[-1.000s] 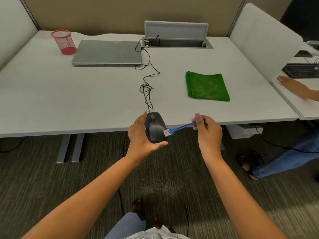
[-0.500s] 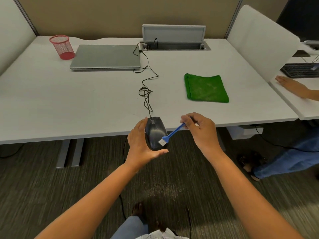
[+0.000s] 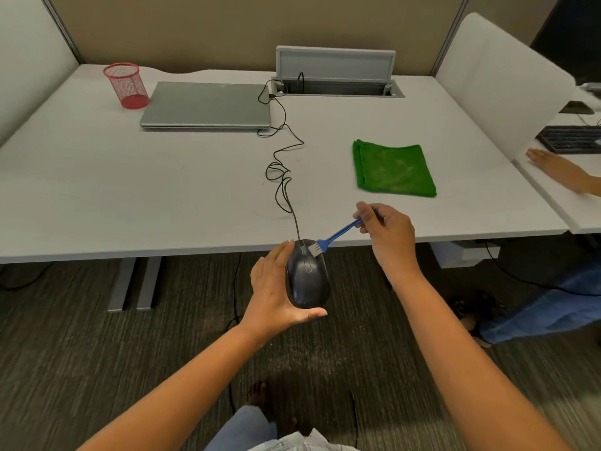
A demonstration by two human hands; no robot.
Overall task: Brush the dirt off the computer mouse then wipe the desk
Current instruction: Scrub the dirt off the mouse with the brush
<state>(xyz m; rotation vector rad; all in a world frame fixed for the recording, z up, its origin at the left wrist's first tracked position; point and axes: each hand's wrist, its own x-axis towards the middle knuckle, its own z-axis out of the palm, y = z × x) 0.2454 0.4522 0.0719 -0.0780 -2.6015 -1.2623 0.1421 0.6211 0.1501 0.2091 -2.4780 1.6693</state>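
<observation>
Mouse (image 3: pixel 307 276) in left hand (image 3: pixel 273 294)

Black mouse (image 3: pixel 307 278), blue brush (image 3: pixel 338 235), green cloth (image 3: pixel 393 167), red mesh cup (image 3: pixel 126 85).

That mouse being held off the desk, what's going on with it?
A person is cleaning it. Their left hand holds the black computer mouse out past the desk edge, over the carpet, cord trailing back towards the closed laptop. Their right hand pinches a small blue brush, bristles on the mouse's front near the wheel. The green cloth lies folded on the desk, untouched, so the wiping hasn't started.
</observation>
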